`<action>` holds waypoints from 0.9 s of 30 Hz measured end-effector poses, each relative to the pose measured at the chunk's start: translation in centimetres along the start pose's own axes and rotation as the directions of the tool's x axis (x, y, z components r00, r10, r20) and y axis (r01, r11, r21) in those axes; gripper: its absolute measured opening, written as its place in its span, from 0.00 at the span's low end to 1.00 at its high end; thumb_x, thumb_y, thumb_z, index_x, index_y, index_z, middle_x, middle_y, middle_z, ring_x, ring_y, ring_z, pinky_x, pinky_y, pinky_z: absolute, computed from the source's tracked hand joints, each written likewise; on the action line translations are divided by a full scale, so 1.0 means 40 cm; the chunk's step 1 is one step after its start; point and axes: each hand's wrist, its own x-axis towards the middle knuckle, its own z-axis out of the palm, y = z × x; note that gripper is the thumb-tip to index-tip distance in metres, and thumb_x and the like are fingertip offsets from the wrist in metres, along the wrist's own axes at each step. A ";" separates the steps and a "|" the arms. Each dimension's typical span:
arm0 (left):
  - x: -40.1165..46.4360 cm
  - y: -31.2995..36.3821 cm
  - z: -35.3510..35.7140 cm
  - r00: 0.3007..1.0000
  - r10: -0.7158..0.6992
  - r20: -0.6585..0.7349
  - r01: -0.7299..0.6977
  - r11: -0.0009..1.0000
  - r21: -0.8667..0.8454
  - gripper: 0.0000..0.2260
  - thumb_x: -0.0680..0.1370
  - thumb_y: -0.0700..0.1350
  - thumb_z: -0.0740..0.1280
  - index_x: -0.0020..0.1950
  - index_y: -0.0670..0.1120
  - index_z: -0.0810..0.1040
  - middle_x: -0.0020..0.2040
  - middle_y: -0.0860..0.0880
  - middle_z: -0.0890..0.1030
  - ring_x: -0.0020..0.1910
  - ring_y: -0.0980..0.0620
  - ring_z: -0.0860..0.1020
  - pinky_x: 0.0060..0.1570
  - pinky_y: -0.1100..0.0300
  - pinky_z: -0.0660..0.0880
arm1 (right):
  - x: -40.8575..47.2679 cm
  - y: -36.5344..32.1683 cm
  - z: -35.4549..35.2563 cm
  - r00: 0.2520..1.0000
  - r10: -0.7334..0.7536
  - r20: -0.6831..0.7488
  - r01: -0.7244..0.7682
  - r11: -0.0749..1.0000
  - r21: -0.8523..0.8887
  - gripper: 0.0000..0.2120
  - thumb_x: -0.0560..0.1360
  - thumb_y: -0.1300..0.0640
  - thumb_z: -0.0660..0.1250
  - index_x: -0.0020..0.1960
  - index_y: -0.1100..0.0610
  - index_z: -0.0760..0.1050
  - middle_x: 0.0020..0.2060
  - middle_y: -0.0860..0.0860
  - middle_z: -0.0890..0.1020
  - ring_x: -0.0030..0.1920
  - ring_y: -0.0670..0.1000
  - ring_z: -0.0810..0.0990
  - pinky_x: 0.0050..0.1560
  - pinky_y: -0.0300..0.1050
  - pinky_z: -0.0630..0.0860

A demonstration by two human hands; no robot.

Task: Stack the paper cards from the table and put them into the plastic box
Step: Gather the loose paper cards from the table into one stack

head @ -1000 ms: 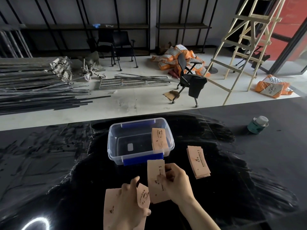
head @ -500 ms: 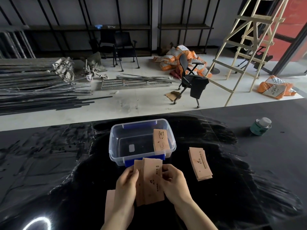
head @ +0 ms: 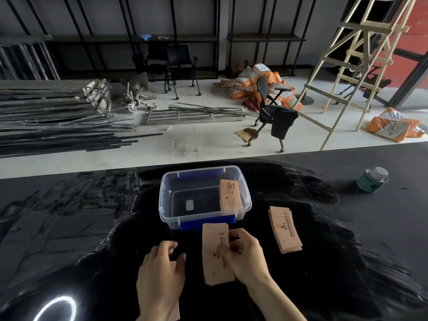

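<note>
head view – left hand [head: 162, 272] hides a card [head: 174, 267].

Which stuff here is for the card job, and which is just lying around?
For the job:
- cards in right hand
- card stack on table
- card in box
- plastic box

Just lying about:
- green jar
- ladder
- office chair

Right hand [head: 246, 256] pinches closed — left hand [head: 162, 272] lies flat, fingers curled.
</note>
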 end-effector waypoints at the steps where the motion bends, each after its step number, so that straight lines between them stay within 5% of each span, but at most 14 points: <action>1: -0.002 -0.014 -0.003 1.000 -0.010 0.017 0.008 0.995 0.102 0.20 0.74 0.58 0.70 0.64 0.56 0.74 0.58 0.55 0.80 0.57 0.54 0.77 0.56 0.54 0.77 | 0.000 0.000 0.000 1.000 0.016 0.005 -0.016 1.000 0.017 0.13 0.76 0.58 0.77 0.57 0.48 0.79 0.45 0.47 0.88 0.42 0.47 0.89 0.34 0.40 0.85; 6: -0.023 -0.035 0.002 0.995 -0.058 0.080 0.021 0.917 0.398 0.35 0.68 0.66 0.69 0.71 0.54 0.66 0.65 0.52 0.76 0.65 0.50 0.74 0.59 0.53 0.74 | -0.007 0.014 0.021 1.000 0.020 0.003 -0.020 0.998 0.055 0.11 0.76 0.60 0.76 0.55 0.48 0.80 0.44 0.50 0.89 0.43 0.50 0.89 0.42 0.54 0.89; 13: -0.020 -0.048 -0.004 0.998 -0.054 0.027 0.048 0.981 0.188 0.39 0.68 0.58 0.76 0.74 0.55 0.61 0.67 0.50 0.73 0.62 0.50 0.76 0.48 0.56 0.79 | -0.008 0.023 0.045 1.000 0.024 0.014 -0.025 0.996 0.080 0.11 0.76 0.61 0.76 0.54 0.49 0.81 0.43 0.51 0.89 0.44 0.52 0.89 0.46 0.59 0.88; 19: -0.013 -0.049 -0.017 0.982 -0.140 0.129 0.093 0.944 0.315 0.33 0.65 0.58 0.77 0.67 0.57 0.68 0.57 0.54 0.77 0.56 0.52 0.77 0.40 0.59 0.71 | -0.009 0.023 0.067 0.999 0.036 0.036 -0.039 0.995 0.094 0.11 0.76 0.62 0.76 0.51 0.47 0.80 0.41 0.51 0.89 0.40 0.50 0.90 0.44 0.56 0.89; 24: 0.016 -0.058 -0.008 0.985 -0.151 0.087 0.157 0.986 -0.063 0.19 0.72 0.44 0.73 0.61 0.54 0.74 0.54 0.55 0.79 0.47 0.53 0.79 0.42 0.57 0.74 | -0.012 0.014 0.076 0.994 0.063 0.090 -0.077 0.984 0.162 0.11 0.76 0.62 0.77 0.53 0.49 0.81 0.40 0.51 0.90 0.39 0.49 0.90 0.39 0.49 0.88; 27: 0.040 -0.042 -0.017 0.984 -0.173 0.049 0.178 0.915 -0.362 0.05 0.76 0.45 0.72 0.48 0.53 0.80 0.43 0.54 0.84 0.45 0.53 0.83 0.43 0.56 0.78 | -0.013 0.001 0.070 0.990 0.061 0.126 -0.091 0.966 0.243 0.12 0.76 0.62 0.78 0.57 0.53 0.82 0.42 0.52 0.91 0.41 0.50 0.91 0.36 0.46 0.86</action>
